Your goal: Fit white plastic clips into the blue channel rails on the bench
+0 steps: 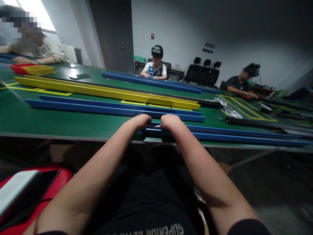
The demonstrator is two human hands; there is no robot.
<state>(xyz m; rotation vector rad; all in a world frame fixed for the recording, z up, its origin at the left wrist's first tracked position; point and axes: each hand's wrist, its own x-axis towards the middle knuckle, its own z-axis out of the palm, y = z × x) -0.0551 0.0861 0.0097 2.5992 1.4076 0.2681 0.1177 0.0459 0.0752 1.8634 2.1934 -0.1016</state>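
Two-handed handling at the left end of the nearest blue channel rail (244,138), which lies along the near edge of the desk (61,125) and runs off to the wearer's right. Left hand (141,120) and right hand (171,121) sit over that end, wrists bent, fingers curled down and inward, a narrow gap between the two. A small pale piece (157,126) shows in the gap; its nature is unclear from where I stand. Fingertips hidden, so I cannot tell whether either hand is closed on the rail or on the piece. Judgement: the long span to the right has no hand on it, so any push at this end would likely swing the far end; force is best applied along the rail's length, lightly and evenly from both sides. The rail lies near the desk edge, so a sideways pull toward the body risks tipping it off. Spreading the hands slightly would give a clearer view of the end. Second blue channel rail (110,109) lies just beyond; knuckles could knock it. Yellow channel rail (102,92) is farther back, less at risk.
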